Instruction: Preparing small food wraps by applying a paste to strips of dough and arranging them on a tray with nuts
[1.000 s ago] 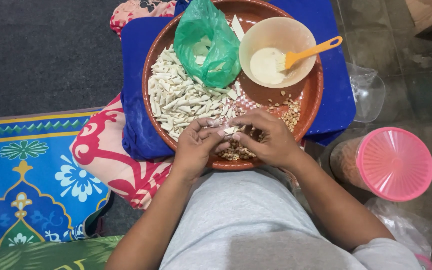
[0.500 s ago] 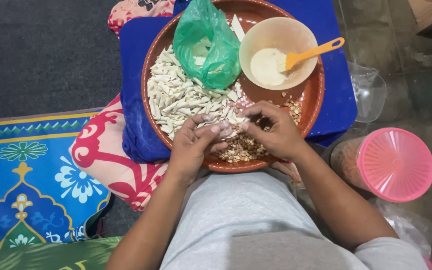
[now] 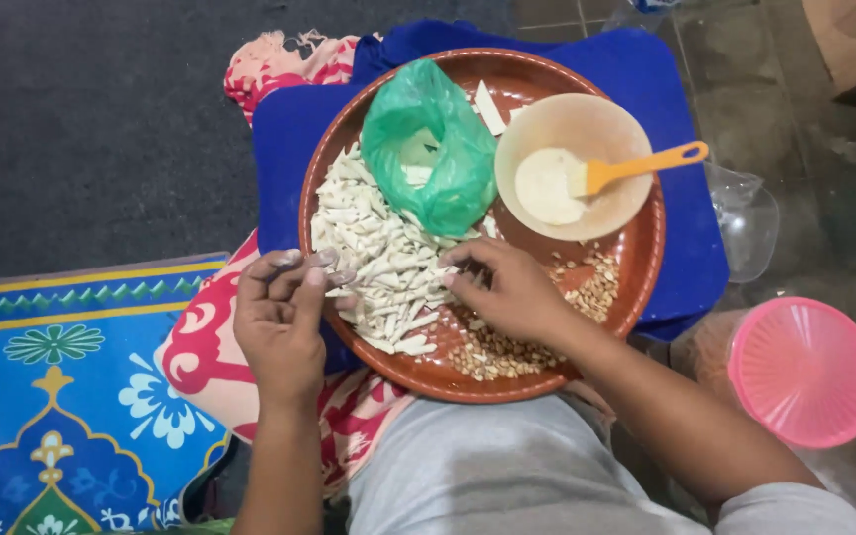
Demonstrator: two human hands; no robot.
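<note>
Fingertips (image 3: 321, 262) of the left hand (image 3: 282, 322) press together at the rim of the round brown clay tray (image 3: 547, 372), beside the heap of pale rolled dough pieces (image 3: 378, 260). Right hand (image 3: 514, 290) lies curled on these pieces; whether it pinches one, I cannot tell. Small brown peanuts (image 3: 492, 354) lie under it.

Single head-worn camera looking steeply down, close over the person's lap, facing the round brown tray (image 3: 321, 188) on the floor ahead
</note>
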